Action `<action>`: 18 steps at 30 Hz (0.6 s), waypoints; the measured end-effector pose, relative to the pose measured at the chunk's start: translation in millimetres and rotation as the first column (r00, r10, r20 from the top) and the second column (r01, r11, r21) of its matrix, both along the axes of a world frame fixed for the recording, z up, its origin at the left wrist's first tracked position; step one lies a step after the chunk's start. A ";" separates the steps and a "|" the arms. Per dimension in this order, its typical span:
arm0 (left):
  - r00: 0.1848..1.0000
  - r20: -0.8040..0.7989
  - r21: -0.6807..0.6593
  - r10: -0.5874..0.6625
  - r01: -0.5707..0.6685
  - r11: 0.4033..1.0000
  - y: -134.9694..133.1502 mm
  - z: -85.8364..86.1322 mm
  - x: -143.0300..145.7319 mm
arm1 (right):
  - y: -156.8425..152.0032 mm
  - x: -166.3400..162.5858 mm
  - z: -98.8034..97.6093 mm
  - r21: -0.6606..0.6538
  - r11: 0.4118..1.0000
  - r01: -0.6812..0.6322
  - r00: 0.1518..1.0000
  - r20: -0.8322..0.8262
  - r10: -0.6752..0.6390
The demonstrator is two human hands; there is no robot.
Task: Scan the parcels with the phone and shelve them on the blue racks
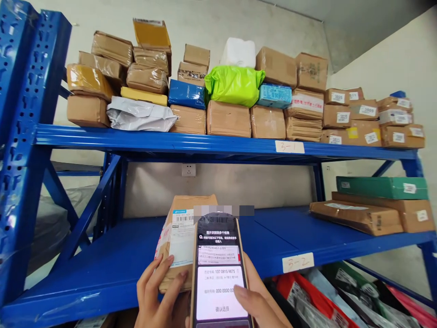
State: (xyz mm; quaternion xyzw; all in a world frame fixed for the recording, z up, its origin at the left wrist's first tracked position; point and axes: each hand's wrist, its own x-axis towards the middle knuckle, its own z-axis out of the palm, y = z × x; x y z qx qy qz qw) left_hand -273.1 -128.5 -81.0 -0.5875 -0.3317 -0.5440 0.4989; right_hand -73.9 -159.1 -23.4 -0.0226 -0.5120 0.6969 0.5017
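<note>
A brown cardboard box (198,201) with a white shipping label (182,246) sits tilted in front of the middle shelf. My left hand (159,291) grips its lower left part, fingers bent over the face below the label. Closed around a phone (221,282) is my right hand (261,298), its thumb over the right side of the lit screen. Chinese text, a camera picture strip and lines of digits show on that screen. The phone covers the right part of the box and its label.
A blue metal rack (153,139) spans the view. Boxes, a lime green parcel (234,85) and a grey bag (139,114) line the upper shelf. On the middle shelf's right lie a green box (378,187) and brown cartons (358,216). Bagged parcels (307,296) fill the lower right.
</note>
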 end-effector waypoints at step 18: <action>0.999 -0.029 -0.034 -0.037 0.036 0.999 -0.9 -1.3 -5.6 | -5.7 1.5 -3.3 -0.027 0.999 -0.030 0.999 -0.042 0.029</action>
